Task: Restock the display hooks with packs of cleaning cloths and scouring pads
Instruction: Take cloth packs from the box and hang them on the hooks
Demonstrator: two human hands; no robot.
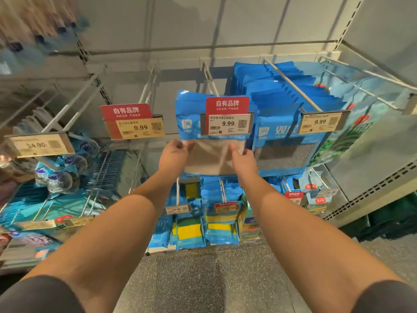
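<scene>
Cloth pack: blue plastic pack of beige cleaning cloths (209, 152), held level to meet its hook (211, 81).
Left hand (173, 154): I pinch its left edge.
Right hand (244, 160): I pinch its right edge.

Two hands are raised: the left hand (173, 154) and the right hand (244, 162), with one blue cloth pack (212, 152) between them. Above the hands hang three 9.99 price tags (229, 124). Left of them, one 14.90 tag (37, 145). Below them, three yellow-and-green scouring pad packs (189, 231).

Bare forearms, dark short sleeves (38, 294)
</scene>
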